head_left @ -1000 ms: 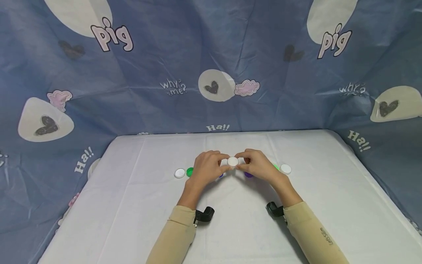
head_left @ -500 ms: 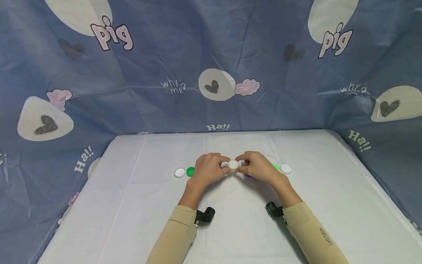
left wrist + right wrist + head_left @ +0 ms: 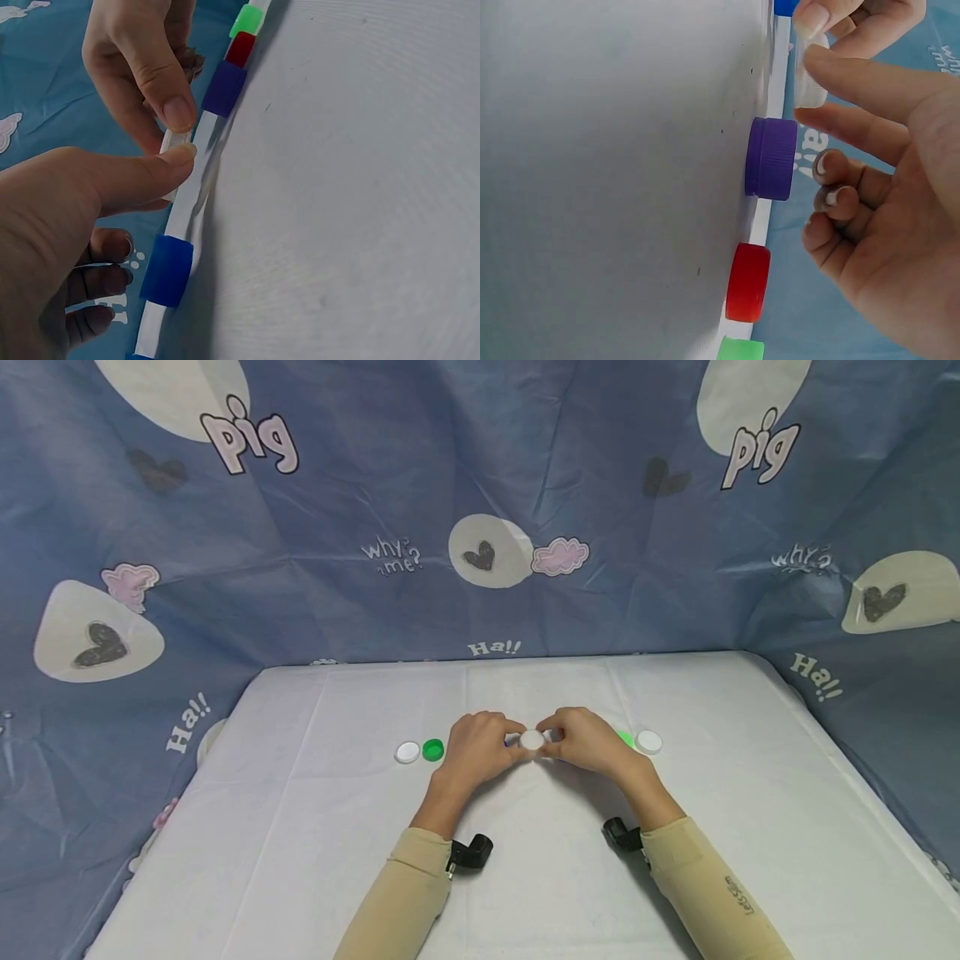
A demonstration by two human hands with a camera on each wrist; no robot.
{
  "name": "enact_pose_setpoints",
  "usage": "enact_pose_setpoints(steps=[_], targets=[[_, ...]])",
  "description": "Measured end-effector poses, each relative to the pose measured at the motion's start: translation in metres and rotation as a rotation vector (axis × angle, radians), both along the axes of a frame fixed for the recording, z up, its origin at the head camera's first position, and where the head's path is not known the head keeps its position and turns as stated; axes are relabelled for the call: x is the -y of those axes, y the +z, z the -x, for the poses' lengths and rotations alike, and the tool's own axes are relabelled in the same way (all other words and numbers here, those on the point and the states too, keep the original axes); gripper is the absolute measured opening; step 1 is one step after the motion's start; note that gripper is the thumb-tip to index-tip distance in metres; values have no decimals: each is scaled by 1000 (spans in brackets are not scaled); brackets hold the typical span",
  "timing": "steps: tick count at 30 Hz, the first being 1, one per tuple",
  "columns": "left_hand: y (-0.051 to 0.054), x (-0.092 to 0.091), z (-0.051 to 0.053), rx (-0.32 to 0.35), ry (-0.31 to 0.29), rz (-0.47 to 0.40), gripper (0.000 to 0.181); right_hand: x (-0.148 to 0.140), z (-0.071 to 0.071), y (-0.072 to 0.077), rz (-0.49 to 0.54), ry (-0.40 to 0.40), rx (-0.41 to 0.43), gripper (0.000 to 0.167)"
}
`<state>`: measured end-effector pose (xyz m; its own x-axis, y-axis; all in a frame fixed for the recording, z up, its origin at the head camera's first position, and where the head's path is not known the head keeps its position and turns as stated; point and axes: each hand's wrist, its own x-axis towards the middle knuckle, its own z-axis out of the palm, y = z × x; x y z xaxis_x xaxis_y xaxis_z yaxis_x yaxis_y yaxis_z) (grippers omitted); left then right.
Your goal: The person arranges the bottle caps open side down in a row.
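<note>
Between the two hands a white cap (image 3: 532,740) is pinched from both sides. The left hand (image 3: 480,745) has thumb and finger on its left edge; the right hand (image 3: 588,740) has thumb and finger on its right edge. Seen from the left wrist, the white cap (image 3: 171,141) is edge-on between both thumbs. In the right wrist view the white cap (image 3: 811,75) is held up beside a purple cap (image 3: 772,159). A blue cap (image 3: 166,271) stands near the left hand (image 3: 97,180).
On the white-covered table (image 3: 525,877) a white cap (image 3: 407,752) and a green cap (image 3: 432,750) lie at left. At right are a light green cap (image 3: 626,738) and another white cap (image 3: 648,742). A red cap (image 3: 748,283) stands past the purple one. Patterned blue cloth (image 3: 337,485) hangs behind.
Both hands have moved slightly down in the head view, toward the body side, with the white cap still pinched between them.
</note>
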<state>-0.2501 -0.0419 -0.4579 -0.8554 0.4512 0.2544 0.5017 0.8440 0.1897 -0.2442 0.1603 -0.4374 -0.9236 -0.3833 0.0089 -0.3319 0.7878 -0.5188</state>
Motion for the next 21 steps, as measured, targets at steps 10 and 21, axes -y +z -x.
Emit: enact_pose_setpoints(steps=[10,21], targets=[[0,-4,-3,34,13,38,42,1,-1,-3,-66,12,2,37],[-1,-5,-5,34,11,61,40,2,-1,-6,-95,3,8,39]])
